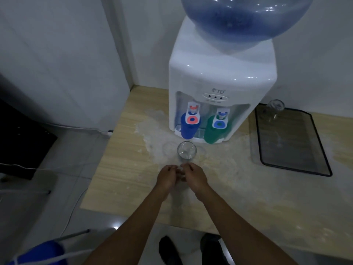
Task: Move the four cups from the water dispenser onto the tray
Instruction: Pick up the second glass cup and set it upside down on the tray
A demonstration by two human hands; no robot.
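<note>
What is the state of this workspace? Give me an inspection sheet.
Surface: wood-grain table, whitish stains around the dispenser.
Job's things: blue cup and green cup under the water dispenser taps; front glass on the table; second glass at the tray far corner.
Clutter: nothing seen.
Grippers: left hand and right hand together near the front glass, not touching it; grip unclear.
Cables: white cable on the floor, left.
Surroundings: white walls, blue bottle, shoes.
</note>
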